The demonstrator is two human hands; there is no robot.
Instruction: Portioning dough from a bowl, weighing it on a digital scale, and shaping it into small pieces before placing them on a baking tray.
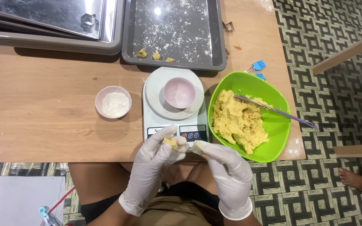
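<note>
Left hand (156,157) is pinching a small dough lump (170,142) over the desk (42,109) edge, right hand (227,167) fingers pressing together beside it. Looks soft, sticky, so gripping lightly around its sides.

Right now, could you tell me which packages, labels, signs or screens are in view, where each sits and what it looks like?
Scale display panel: front edge of the white kitchen scale at the table's near side; a dark strip with a small screen and round buttons, partly hidden by the left hand.
No packages or signs show.
</note>
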